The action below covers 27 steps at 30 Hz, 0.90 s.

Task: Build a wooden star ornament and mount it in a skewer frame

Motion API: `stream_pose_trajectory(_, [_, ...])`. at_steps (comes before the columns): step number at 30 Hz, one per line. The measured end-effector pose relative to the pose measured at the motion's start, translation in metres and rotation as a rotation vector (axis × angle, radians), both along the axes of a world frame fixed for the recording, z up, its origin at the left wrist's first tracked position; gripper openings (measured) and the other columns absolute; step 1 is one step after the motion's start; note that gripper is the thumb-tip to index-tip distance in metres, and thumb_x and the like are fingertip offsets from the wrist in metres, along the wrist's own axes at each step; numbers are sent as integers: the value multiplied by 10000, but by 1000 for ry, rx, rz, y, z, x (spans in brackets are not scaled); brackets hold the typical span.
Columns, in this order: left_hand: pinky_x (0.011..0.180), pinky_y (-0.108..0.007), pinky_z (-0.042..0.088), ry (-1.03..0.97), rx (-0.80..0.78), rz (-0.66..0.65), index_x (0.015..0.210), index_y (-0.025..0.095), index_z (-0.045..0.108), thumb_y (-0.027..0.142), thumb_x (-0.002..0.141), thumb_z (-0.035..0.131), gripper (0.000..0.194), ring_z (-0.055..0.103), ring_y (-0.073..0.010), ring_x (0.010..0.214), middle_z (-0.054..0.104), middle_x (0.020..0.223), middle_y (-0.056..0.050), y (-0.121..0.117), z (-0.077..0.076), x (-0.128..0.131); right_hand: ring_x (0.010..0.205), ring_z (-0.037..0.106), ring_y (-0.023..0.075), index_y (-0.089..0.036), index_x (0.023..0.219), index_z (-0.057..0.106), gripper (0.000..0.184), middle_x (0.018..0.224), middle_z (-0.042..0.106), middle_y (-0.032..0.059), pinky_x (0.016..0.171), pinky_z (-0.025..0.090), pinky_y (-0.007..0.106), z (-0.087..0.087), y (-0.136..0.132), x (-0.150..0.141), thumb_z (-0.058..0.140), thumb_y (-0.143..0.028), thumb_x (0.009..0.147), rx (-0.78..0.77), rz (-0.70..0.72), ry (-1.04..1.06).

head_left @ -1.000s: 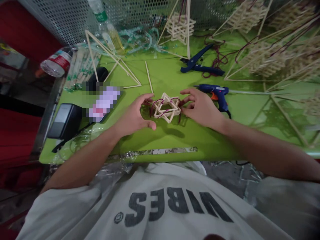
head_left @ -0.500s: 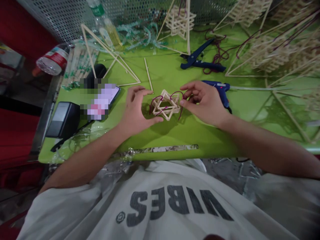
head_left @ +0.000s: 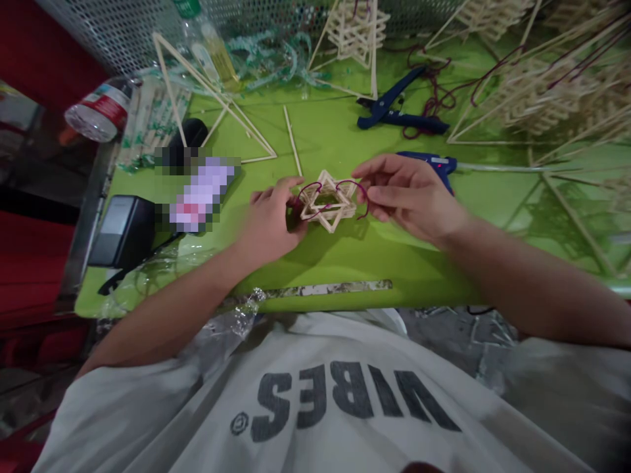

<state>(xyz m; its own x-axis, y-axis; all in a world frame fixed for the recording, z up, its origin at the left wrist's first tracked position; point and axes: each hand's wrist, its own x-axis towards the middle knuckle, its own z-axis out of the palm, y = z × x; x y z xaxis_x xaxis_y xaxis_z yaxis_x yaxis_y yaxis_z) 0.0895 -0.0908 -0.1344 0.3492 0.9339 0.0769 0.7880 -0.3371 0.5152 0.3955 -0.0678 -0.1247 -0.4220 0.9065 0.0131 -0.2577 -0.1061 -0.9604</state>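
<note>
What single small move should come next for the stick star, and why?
Probably, the right hand should draw the nearby purple cord up over the stick star: it is right at that cord, whose loose end droops outside the star. The left hand sits beside the star, seemingly placed to steady it.

The person is wearing a loose, off-white cloth T-shirt (head_left: 207, 420) with wide short sleeves (head_left: 133, 394); large dark-grey block letters (head_left: 353, 392) are spelling VIBES across its front, and a small round dark emblem (head_left: 239, 424) is sitting beside the S.
</note>
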Motion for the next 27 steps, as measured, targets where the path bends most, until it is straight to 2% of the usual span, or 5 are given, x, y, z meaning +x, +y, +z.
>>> stream_pose_trajectory(6, [1299,-607,547,48,-25,5,1735,255,495,141,955,758,831,854,-343,1247,890,1170,-32,-1,6,0,698,640,113,-124,1268,828,501,997,852,89,513,426,220,13,2,9,1054,-430,942,-157,206,150])
stream_pose_trajectory(11, [1311,-620,549,13,-18,24,1686,254,554,119,942,726,775,857,-327,1150,851,1077,-11,-3,14,-1,641,632,101,-101,1276,840,535,1000,859,124,486,404,220,16,2,15,989,-538,1006,-121,333,154])
stream_pose_trajectory(15, [1277,-645,573,-156,-37,2,1628,217,581,142,920,725,727,834,-310,1073,837,1090,-44,-4,15,-5,604,586,85,-118,1244,859,451,977,857,106,483,392,229,18,1,16,978,-494,1025,-102,328,129])
stream_pose_trajectory(21, [1347,-727,496,10,-13,-50,1681,252,532,285,837,933,935,756,-489,1489,817,1555,-185,-1,5,-5,626,629,91,-104,1219,861,453,967,845,111,496,425,225,20,-1,14,993,-490,1021,-53,300,97])
stream_pose_trajectory(27, [1312,-692,531,-32,-63,-1,1741,261,462,377,921,938,955,860,-437,1289,912,1260,-107,3,-1,-4,639,661,93,-93,1210,858,431,966,847,109,509,440,221,16,1,14,985,-465,1034,-36,295,96])
